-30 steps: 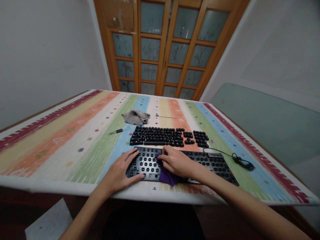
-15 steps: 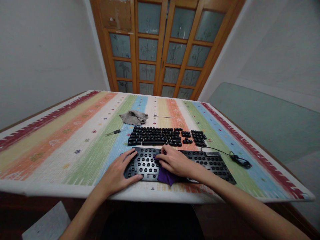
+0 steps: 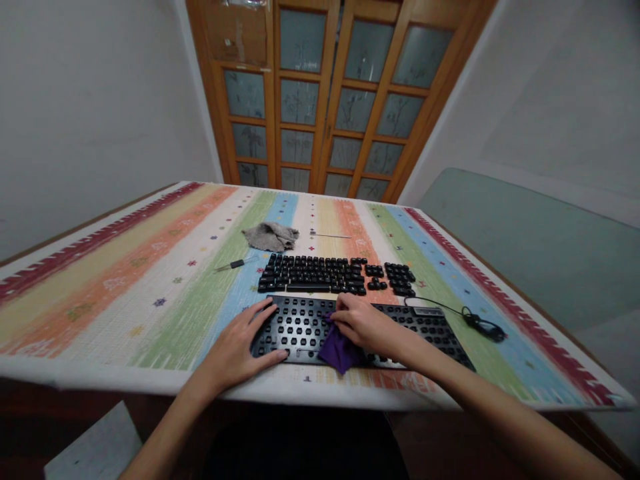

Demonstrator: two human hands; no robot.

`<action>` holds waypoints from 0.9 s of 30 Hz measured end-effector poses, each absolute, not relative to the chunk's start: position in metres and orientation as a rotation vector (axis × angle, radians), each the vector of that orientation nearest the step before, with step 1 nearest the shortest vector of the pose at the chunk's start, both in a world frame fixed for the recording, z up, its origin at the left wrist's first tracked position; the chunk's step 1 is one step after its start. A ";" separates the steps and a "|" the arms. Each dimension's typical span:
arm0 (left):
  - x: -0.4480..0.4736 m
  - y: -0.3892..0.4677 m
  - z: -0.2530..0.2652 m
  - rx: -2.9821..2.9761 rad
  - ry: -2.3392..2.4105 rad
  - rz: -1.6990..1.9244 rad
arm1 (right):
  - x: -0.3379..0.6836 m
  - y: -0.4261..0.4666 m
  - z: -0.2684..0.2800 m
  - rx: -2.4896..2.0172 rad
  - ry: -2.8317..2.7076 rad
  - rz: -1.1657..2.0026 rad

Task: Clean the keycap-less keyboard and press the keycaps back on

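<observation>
A black keyboard frame (image 3: 300, 327) with empty key sockets lies near the table's front edge. My left hand (image 3: 240, 350) rests flat on its left end, fingers spread. My right hand (image 3: 367, 325) presses a purple cloth (image 3: 337, 350) against the middle of the frame, fingers closed on the cloth. Just behind the frame, the removed black keycaps (image 3: 320, 273) lie laid out in keyboard order on the striped tablecloth (image 3: 150, 293).
A crumpled grey rag (image 3: 271, 235) and a thin rod (image 3: 330, 235) lie farther back. A small screwdriver (image 3: 235, 264) sits left of the keycaps. The keyboard cable (image 3: 480, 323) coils at the right. Wooden glass-paned doors stand behind the table.
My right hand has slid the purple cloth a little to the right over the frame. My left hand stays in place on the left end.
</observation>
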State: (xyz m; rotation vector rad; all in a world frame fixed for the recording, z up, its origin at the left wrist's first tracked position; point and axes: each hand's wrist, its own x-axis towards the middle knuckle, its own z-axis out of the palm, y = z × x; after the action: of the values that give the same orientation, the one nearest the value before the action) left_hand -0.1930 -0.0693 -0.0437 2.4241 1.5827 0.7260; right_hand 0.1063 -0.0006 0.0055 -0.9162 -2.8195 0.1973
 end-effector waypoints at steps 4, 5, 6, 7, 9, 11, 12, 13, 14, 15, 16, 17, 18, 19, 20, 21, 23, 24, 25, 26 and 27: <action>-0.193 -0.069 -0.043 2.420 1.576 0.738 | 0.110 -0.002 0.006 -0.958 -2.804 0.235; -0.193 -0.069 -0.043 2.420 1.574 0.743 | 0.112 -0.003 0.006 -0.959 -2.796 0.249; -0.193 -0.069 -0.044 2.420 1.571 0.748 | 0.113 -0.003 0.005 -0.961 -2.785 0.263; -0.193 -0.069 -0.044 2.419 1.570 0.749 | 0.114 -0.004 0.004 -0.963 -2.771 0.275; -0.193 -0.069 -0.044 2.417 1.571 0.741 | 0.115 -0.005 0.002 -0.981 -2.734 0.287; -0.193 -0.069 -0.044 2.415 1.573 0.731 | 0.116 -0.007 0.001 -1.010 -2.703 0.281; -0.193 -0.069 -0.044 2.414 1.573 0.731 | 0.117 -0.007 0.000 -1.025 -2.692 0.272; -0.194 -0.069 -0.045 2.413 1.572 0.736 | 0.118 -0.007 0.000 -1.040 -2.684 0.263; -0.194 -0.069 -0.045 2.414 1.569 0.744 | 0.119 -0.008 0.000 -1.053 -2.679 0.254; -0.194 -0.069 -0.045 2.414 1.565 0.755 | 0.121 -0.007 0.001 -1.064 -2.676 0.246; -0.194 -0.069 -0.045 2.414 1.562 0.765 | 0.123 -0.007 0.001 -1.075 -2.676 0.238; -0.194 -0.069 -0.045 2.414 1.560 0.774 | 0.125 -0.007 0.002 -1.085 -2.679 0.230; -0.194 -0.069 -0.045 2.415 1.559 0.780 | 0.128 -0.007 0.003 -1.095 -2.686 0.223; -0.194 -0.069 -0.045 2.415 1.559 0.782 | 0.132 -0.007 0.004 -1.105 -2.695 0.217; -0.194 -0.069 -0.044 2.417 1.561 0.779 | 0.136 -0.007 0.006 -1.113 -2.708 0.213; -0.194 -0.069 -0.044 2.418 1.563 0.772 | 0.139 -0.007 0.007 -1.119 -2.722 0.212; -0.193 -0.069 -0.044 2.420 1.567 0.755 | 0.148 -0.008 0.009 -1.143 -2.743 0.202; -0.193 -0.069 -0.044 2.420 1.570 0.752 | 0.152 -0.008 0.010 -1.160 -2.750 0.194; -0.194 -0.069 -0.044 2.420 1.572 0.753 | 0.156 -0.008 0.011 -1.178 -2.755 0.186; -0.194 -0.069 -0.044 2.421 1.574 0.758 | 0.161 -0.008 0.012 -1.197 -2.761 0.179; -0.194 -0.069 -0.044 2.424 1.574 0.762 | 0.165 -0.008 0.012 -1.217 -2.767 0.173</action>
State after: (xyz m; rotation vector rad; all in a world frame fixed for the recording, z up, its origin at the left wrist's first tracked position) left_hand -0.1938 -0.0686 -0.0443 2.4238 1.5744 0.7623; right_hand 0.1648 -0.0078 0.0123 -1.2166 -2.7669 0.1731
